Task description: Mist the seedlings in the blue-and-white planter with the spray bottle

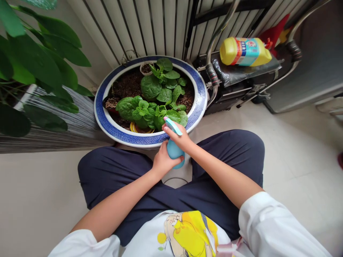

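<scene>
A small blue spray bottle (173, 149) is held in both of my hands just in front of a wide blue-and-white planter bowl (199, 103). My left hand (163, 160) wraps round the bottle's body from below. My right hand (180, 137) grips its top, fingers over the light blue trigger head, which points at the leafy green plants (158, 103) growing in dark soil inside the bowl. I am squatting, with my knees in dark trousers on either side.
A large-leafed plant (34, 71) stands at the left beside a grey ribbed ledge. Behind the bowl is a slatted wall. At the right a yellow bottle (245, 51) lies on a black seat of a metal-framed cart. Pale tiled floor surrounds me.
</scene>
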`<action>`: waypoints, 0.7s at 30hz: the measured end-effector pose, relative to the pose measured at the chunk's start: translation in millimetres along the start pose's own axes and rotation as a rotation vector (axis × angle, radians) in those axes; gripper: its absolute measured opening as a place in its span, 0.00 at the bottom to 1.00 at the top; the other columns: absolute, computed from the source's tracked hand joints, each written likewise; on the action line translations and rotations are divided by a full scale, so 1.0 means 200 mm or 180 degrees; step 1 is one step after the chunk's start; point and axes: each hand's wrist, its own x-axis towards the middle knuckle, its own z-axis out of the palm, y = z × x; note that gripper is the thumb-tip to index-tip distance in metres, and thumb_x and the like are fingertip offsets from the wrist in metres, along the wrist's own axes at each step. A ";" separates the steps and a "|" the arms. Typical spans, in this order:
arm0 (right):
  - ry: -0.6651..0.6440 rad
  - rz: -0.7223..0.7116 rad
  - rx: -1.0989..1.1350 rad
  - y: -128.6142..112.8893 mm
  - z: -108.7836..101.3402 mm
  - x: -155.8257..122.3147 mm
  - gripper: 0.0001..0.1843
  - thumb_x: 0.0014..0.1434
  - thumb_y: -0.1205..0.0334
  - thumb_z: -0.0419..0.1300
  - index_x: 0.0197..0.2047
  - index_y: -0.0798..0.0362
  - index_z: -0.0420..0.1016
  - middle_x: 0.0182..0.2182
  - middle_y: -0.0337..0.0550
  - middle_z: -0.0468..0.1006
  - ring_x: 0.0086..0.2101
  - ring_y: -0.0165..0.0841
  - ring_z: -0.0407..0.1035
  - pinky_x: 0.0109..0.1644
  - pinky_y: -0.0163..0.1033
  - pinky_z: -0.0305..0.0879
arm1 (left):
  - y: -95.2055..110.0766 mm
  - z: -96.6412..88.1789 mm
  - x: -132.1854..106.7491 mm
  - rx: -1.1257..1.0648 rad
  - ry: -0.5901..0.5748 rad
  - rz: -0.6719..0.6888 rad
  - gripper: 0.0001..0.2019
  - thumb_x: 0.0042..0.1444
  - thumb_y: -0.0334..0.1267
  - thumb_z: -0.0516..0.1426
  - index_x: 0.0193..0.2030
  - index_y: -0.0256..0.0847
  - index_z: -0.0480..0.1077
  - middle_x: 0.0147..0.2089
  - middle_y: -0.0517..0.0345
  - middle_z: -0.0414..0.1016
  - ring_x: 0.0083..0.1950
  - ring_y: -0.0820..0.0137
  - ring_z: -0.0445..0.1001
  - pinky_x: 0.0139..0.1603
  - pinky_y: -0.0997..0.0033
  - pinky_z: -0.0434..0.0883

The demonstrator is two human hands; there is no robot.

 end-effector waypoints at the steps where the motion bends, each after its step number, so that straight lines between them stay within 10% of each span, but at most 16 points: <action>1: -0.0008 0.0029 0.0019 0.00 0.00 0.00 0.14 0.62 0.49 0.56 0.36 0.51 0.73 0.31 0.42 0.74 0.33 0.36 0.69 0.39 0.42 0.68 | 0.00 0.00 0.00 -0.0002 -0.0008 -0.0001 0.34 0.43 0.52 0.66 0.54 0.46 0.59 0.52 0.53 0.74 0.50 0.52 0.77 0.40 0.63 0.70; 21: 0.0050 -0.0090 -0.0348 0.02 0.00 0.01 0.14 0.61 0.54 0.54 0.26 0.50 0.66 0.23 0.38 0.69 0.26 0.33 0.63 0.33 0.40 0.63 | 0.01 0.01 0.00 -0.0033 -0.0011 -0.0083 0.37 0.43 0.53 0.66 0.57 0.45 0.59 0.53 0.49 0.74 0.52 0.50 0.76 0.41 0.62 0.72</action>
